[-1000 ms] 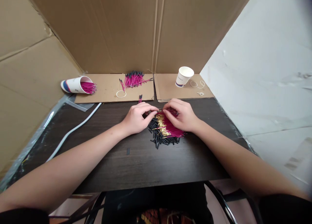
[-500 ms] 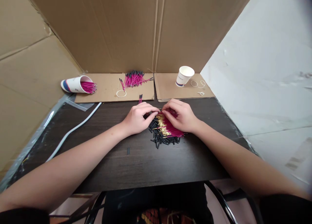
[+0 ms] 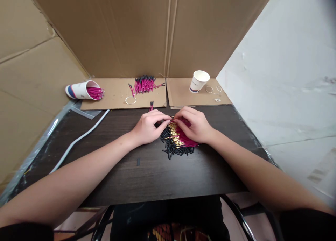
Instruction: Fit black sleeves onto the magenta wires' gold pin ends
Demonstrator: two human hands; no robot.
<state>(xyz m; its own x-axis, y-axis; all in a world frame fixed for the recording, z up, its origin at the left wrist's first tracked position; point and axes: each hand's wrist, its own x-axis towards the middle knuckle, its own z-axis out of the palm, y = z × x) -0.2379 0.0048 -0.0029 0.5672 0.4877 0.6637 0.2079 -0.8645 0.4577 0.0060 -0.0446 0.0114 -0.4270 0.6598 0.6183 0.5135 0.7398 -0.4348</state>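
My left hand (image 3: 151,126) and my right hand (image 3: 193,125) meet fingertip to fingertip above a pile at the middle of the table. Both are pinched closed; what sits between the fingertips is too small to make out, though a thin magenta wire shows close to them. Under my right hand lies a dense layer of magenta wires with gold pin ends (image 3: 176,134). Short black sleeves (image 3: 175,151) are heaped around and beneath the gold ends. Just beyond my left hand rest a few magenta wires with black-sleeved ends (image 3: 151,106).
On cardboard at the back lie a bundle of black-ended magenta wires (image 3: 145,84) and a rubber band (image 3: 130,100). A tipped paper cup (image 3: 80,90) holds more wires; another paper cup (image 3: 200,82) stands upright. A pale cable (image 3: 78,139) crosses the left side.
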